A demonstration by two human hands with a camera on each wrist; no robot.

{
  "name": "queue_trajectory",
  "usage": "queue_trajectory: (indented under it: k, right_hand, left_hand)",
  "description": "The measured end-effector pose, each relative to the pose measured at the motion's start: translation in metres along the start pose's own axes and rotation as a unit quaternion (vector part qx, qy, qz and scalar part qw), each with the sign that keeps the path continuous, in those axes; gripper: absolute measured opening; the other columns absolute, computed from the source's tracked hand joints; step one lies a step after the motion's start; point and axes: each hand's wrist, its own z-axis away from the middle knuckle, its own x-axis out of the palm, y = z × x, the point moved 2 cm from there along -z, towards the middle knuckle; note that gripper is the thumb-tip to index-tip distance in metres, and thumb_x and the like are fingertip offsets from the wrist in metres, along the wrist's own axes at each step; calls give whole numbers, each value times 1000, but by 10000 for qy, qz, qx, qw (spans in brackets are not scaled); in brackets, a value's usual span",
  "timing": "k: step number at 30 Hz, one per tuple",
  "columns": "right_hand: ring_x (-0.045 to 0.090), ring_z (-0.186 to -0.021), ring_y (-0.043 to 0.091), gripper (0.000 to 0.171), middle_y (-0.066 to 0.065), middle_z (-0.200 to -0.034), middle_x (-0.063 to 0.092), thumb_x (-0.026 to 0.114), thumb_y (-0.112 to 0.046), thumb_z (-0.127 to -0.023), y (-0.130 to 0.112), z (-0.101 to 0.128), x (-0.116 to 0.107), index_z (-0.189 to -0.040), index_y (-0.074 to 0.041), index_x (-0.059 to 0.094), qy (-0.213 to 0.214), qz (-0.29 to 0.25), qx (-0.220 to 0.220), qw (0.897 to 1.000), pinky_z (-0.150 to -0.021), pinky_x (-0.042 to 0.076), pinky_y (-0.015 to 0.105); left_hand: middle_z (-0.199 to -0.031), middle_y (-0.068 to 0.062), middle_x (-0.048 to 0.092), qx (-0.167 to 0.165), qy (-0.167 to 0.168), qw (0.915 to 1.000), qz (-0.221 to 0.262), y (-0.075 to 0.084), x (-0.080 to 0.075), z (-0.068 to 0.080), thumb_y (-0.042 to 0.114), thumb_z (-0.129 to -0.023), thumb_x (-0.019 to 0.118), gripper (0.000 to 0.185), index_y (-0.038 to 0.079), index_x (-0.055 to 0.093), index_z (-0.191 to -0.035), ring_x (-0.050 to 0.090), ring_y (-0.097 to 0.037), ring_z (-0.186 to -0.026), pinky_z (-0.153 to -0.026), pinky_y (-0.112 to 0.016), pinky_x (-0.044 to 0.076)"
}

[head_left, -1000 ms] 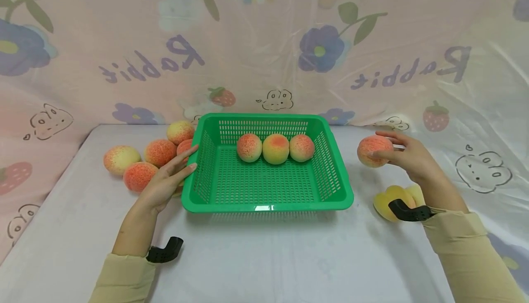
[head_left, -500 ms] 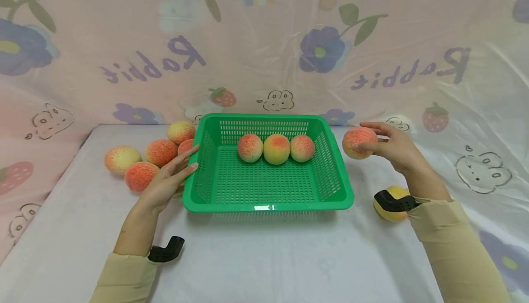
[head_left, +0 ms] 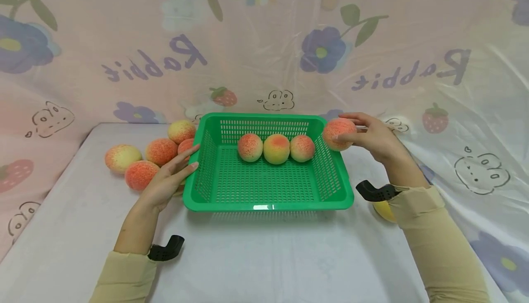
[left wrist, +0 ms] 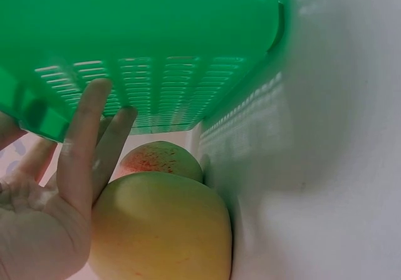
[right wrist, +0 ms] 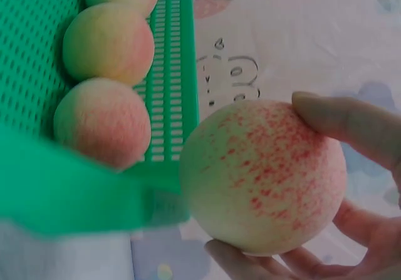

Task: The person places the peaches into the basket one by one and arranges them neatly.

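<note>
My right hand [head_left: 374, 138] grips a red-speckled peach [head_left: 336, 133] between thumb and fingers, raised at the far right corner of the green plastic basket [head_left: 264, 207]. In the right wrist view this peach [right wrist: 263, 176] overlaps the basket's edge. Inside the basket, three peaches stand in a row near the back: a speckled one on the left [head_left: 250, 147], a yellow one in the middle [head_left: 276, 149] and a pinkish one on the right [head_left: 302, 148]. My left hand [head_left: 165, 181] touches the basket's left side with extended fingers; the left wrist view shows fingers [left wrist: 84, 136] against its slotted outer wall.
Several peaches [head_left: 141, 175] lie on the white cloth left of the basket, some partly behind the left hand. A yellow peach [head_left: 384, 211] at the right is mostly hidden by the right sleeve. A printed curtain [head_left: 256, 46] hangs behind the table.
My right hand has carried its peach leftward and farther back, from right of the basket to over its right rim. The left hand and basket have stayed put.
</note>
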Motion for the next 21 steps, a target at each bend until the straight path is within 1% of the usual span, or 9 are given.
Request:
queue_trajectory:
  k: [2, 5, 6, 7, 9, 11, 13, 14, 21]
  right_hand:
    - [45, -123, 34, 68, 21, -143, 35, 68, -21, -90, -4, -4, 5, -148, -8, 34, -20, -79, -73, 9999, -83, 49, 25]
    - [47, -120, 32, 66, 21, -140, 37, 69, -19, -89, -10, -11, 14, -146, -8, 38, -20, -134, -144, 9998, -83, 51, 27]
    - [48, -120, 31, 66, 21, -140, 36, 70, -19, -88, -12, -13, 17, -145, -9, 39, -18, -144, -148, 9998, -83, 51, 26]
    - [48, -120, 31, 66, 20, -140, 36, 71, -18, -87, -13, -16, 20, -145, -9, 40, -23, -162, -150, 9998, -83, 51, 26]
    - [48, -120, 31, 66, 20, -140, 37, 71, -17, -87, -17, -20, 26, -145, -9, 41, -95, -187, -190, 9996, -83, 51, 25]
    - [48, -120, 31, 67, 20, -139, 41, 72, -16, -86, -21, -23, 32, -145, -10, 41, -194, -251, -189, 9993, -83, 51, 25]
    - [48, -118, 30, 66, 20, -138, 43, 72, -15, -86, -26, -26, 39, -145, -10, 42, -275, -300, -242, 9989, -82, 51, 24]
    - [49, -117, 30, 66, 20, -137, 43, 72, -16, -85, -28, -27, 42, -144, -10, 42, -307, -305, -256, 9987, -82, 51, 25]
    - [56, -108, 29, 64, 19, -136, 44, 75, -16, -82, -42, -40, 64, -139, -11, 49, -333, -325, -323, 9984, -83, 53, 33]
  left_hand:
    - [-159, -18, 10, -10, -9, 10000, 0, 1, 0, 1, 38, -98, 53, 61, 31, 25, -153, 23, -39, -141, -105, -56, 37]
    - [-157, -19, 15, -34, -55, 9999, 97, 2, 0, 1, 38, -98, 52, 61, 31, 25, -153, 51, -29, -124, -93, -39, 50]
    - [-156, -19, 17, -45, -64, 9999, 127, 2, 0, 1, 38, -99, 52, 61, 31, 25, -153, 57, -25, -116, -88, -35, 52]
    - [-156, -19, 17, -52, -67, 9999, 127, 2, 0, 1, 38, -99, 52, 61, 31, 25, -153, 58, -25, -114, -87, -33, 52]
    - [-156, -19, 16, -43, -69, 9999, 117, 2, 0, 1, 38, -98, 52, 61, 30, 25, -153, 54, -27, -121, -94, -40, 50]
    - [-158, -19, 13, -32, -40, 10000, 60, 1, 0, 0, 38, -98, 53, 61, 30, 25, -153, 38, -33, -135, -102, -52, 42]
    - [-159, -17, 10, -31, -6, 10000, -11, 0, 0, 0, 38, -98, 53, 61, 30, 26, -152, 19, -40, -143, -106, -62, 31]
    - [-159, -17, 10, -18, -2, 10000, -15, -1, 0, 0, 38, -98, 53, 62, 30, 26, -152, 17, -40, -144, -107, -64, 29]
    - [-159, -17, 9, -32, 21, 10000, -11, -1, 0, 0, 39, -98, 54, 62, 31, 26, -152, 18, -40, -144, -106, -62, 31]
